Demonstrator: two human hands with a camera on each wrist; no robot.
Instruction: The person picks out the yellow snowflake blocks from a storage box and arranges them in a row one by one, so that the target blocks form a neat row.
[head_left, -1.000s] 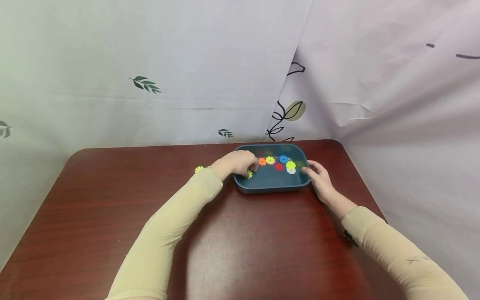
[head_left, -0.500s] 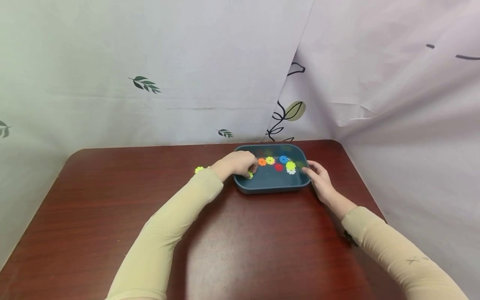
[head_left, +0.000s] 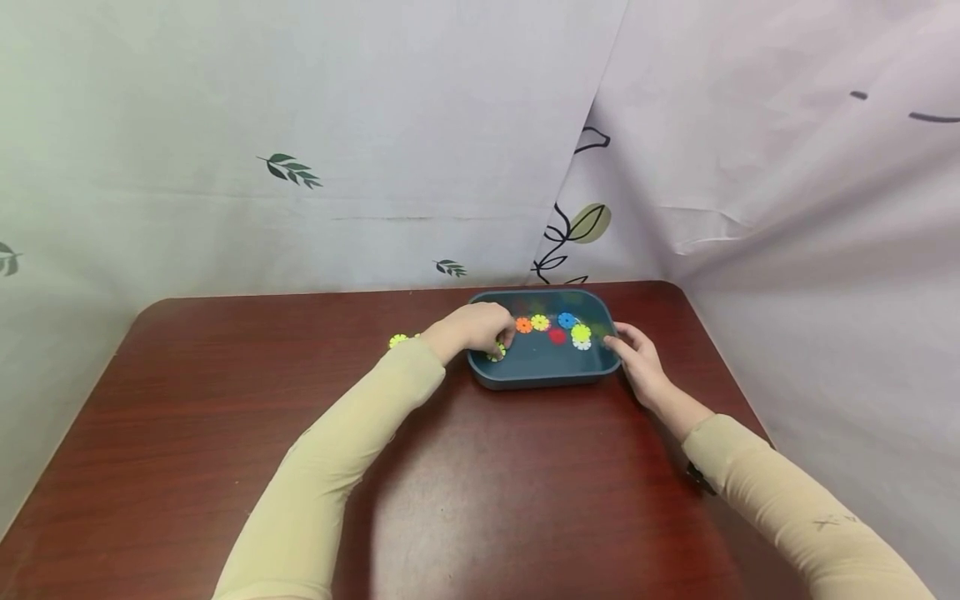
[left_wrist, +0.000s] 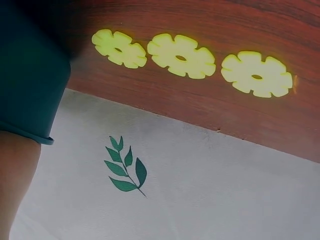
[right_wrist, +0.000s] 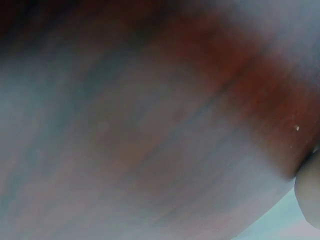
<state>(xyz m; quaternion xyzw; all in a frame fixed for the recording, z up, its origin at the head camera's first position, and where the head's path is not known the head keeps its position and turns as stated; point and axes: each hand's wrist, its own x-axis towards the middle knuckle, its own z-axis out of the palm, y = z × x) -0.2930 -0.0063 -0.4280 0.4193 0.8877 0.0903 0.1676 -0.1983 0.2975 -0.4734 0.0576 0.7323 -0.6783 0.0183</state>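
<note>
A dark blue-grey tray (head_left: 543,367) stands near the table's back edge in the head view. My left hand (head_left: 480,325) reaches over its left rim with bent fingers, pinching a yellow-green flower-shaped disc (head_left: 497,354) low inside; the fingertips are partly hidden. At the opposite end, my right hand (head_left: 637,358) grips the tray's right rim, thumb on the inner side. Inside the tray lie an orange disc (head_left: 523,325), a red disc (head_left: 557,336), a blue disc (head_left: 567,320), a white disc (head_left: 581,342) and yellow ones (head_left: 540,322).
Left of the tray, three yellow discs (left_wrist: 181,56) lie in a row on the brown table (head_left: 450,483), partly hidden by the left arm in the head view. A pale printed cloth (head_left: 375,167) hangs behind and to the right. The right wrist view is mostly blurred.
The disc at my left fingertips has shifted slightly toward the tray's near left and shows more. My right hand and the tray stay in place.
</note>
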